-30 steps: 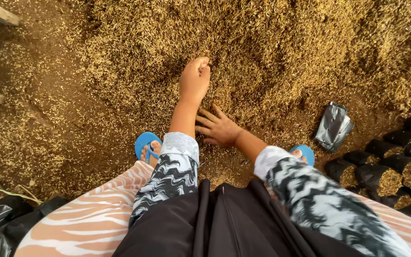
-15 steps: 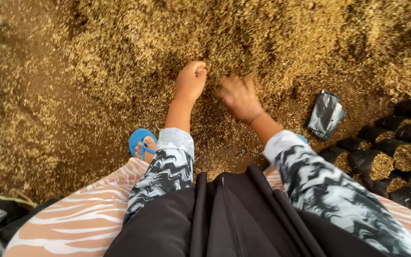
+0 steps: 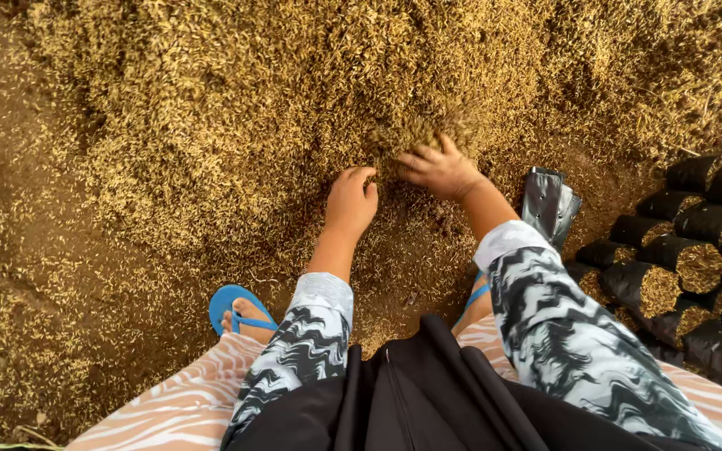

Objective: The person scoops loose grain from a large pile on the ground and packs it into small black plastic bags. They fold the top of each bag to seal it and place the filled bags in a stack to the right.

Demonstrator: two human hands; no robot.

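A wide heap of golden rice husk covers the ground in front of me. My left hand rests knuckles-up on the husk at the heap's near edge, fingers curled into it. Just to its right, my right hand digs into the husk with fingers spread, and loose husk is piled over the fingertips. Whether either hand encloses husk is hidden. An empty black plastic bag lies flat beside my right forearm.
Several black bags filled with husk lie stacked on their sides at the right. My blue sandal stands on bare brown soil below the heap. Thin scattered husk covers the ground at the left.
Both hands have come closer together at the heap's edge. My right hand moved forward from near my knee into the husk. The view shifted left, off the wooden frame.
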